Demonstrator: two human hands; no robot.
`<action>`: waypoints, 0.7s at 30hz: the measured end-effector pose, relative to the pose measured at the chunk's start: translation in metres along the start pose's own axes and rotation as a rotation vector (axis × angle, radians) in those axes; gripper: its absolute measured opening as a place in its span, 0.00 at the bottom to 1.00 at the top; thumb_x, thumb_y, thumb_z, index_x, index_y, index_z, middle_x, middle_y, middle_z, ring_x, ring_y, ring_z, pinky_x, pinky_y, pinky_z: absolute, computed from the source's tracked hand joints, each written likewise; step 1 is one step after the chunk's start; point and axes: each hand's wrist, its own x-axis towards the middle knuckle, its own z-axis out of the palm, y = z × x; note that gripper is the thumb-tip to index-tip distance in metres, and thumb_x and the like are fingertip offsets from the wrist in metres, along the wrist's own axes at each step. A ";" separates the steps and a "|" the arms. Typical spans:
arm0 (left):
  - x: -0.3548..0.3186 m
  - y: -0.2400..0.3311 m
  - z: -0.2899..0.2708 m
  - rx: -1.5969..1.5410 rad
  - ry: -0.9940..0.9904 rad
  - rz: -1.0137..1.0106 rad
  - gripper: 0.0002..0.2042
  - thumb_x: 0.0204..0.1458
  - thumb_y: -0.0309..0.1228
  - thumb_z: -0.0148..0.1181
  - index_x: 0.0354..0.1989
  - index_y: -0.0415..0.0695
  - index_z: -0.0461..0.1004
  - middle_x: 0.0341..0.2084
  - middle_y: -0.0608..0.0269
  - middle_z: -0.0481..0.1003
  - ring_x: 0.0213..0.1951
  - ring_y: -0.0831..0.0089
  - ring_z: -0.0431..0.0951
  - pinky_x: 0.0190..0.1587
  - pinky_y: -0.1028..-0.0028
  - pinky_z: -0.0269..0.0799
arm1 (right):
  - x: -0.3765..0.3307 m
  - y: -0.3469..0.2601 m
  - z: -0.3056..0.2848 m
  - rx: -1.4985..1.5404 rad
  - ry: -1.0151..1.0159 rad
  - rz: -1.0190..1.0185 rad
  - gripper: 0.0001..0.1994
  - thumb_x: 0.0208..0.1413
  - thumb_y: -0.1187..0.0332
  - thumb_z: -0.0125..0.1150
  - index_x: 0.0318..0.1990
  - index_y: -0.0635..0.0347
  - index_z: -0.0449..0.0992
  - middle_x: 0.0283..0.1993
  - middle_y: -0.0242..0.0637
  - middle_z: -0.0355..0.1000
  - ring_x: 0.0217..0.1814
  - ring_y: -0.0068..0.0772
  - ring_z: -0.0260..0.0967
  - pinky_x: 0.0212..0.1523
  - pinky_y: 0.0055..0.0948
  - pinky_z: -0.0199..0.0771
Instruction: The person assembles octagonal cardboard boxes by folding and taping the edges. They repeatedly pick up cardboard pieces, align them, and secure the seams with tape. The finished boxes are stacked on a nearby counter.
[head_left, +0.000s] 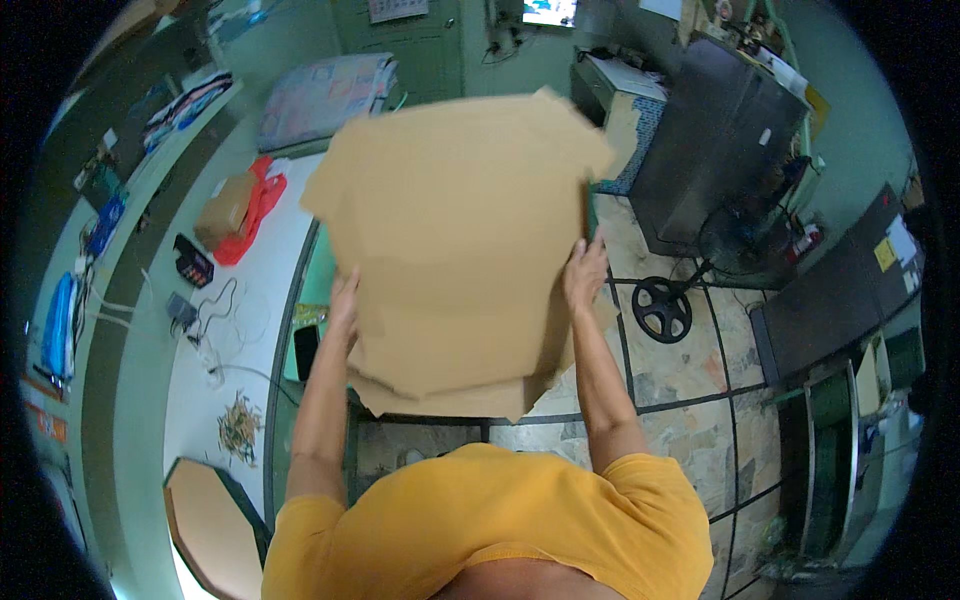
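Observation:
A large flat sheet of brown cardboard (455, 240), a folded-out box blank with flaps, is held up in front of me. My left hand (343, 305) grips its left edge. My right hand (585, 272) grips its right edge. The sheet is tilted and slightly blurred, and it hides what lies under it. A second cardboard layer shows beneath its lower edge (450, 400).
A white table (255, 300) on my left carries a black phone (306, 350), cables, a black calculator (192, 260), a red bag (255, 205) and rubber bands (238, 425). A fan on a round base (662, 310) stands on the tiled floor to the right. A dark metal cabinet (715, 140) stands behind.

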 end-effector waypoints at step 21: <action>-0.069 0.118 0.198 0.772 0.142 1.446 0.37 0.36 0.53 0.69 0.55 0.50 0.65 0.50 0.61 0.69 0.56 0.64 0.66 0.54 0.64 0.63 | 0.103 0.082 -0.349 0.452 -0.388 -0.199 0.10 0.55 0.72 0.60 0.44 0.63 0.73 0.38 0.28 0.73 0.36 0.21 0.66 0.41 0.24 0.63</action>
